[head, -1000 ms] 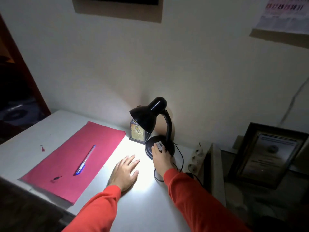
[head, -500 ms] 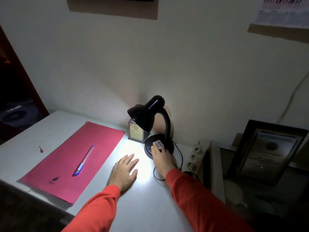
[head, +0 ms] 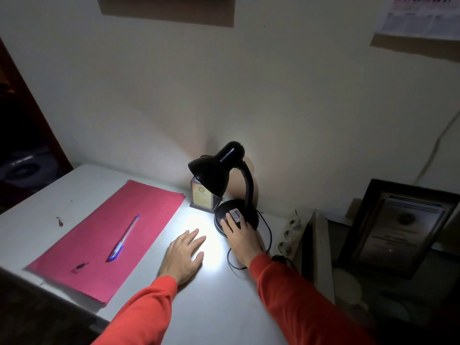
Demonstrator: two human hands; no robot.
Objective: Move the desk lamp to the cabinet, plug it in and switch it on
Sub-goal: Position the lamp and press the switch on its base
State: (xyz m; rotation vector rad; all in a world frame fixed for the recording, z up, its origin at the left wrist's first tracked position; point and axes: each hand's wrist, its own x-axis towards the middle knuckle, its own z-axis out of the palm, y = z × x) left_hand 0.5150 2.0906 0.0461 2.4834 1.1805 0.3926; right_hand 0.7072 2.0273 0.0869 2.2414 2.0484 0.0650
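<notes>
A black gooseneck desk lamp (head: 219, 170) stands lit near the wall on the white cabinet top (head: 219, 307), throwing a bright patch on the surface. My right hand (head: 242, 236) rests on its round base (head: 250, 215), fingers spread over the front edge beside a white label. My left hand (head: 185, 252) lies flat and open on the surface just left of the base, in the light. The lamp's black cord (head: 267, 232) loops behind my right wrist toward a white power strip (head: 288, 235) at the right.
A red paper sheet (head: 107, 235) with a blue pen (head: 124, 237) lies at the left. A small box-like trophy (head: 202, 196) stands behind the lamp shade. A framed certificate (head: 398, 225) leans at the right past a raised edge. The room is dark.
Both hands keep their places; the view has shifted slightly. The lamp stays lit throughout.
</notes>
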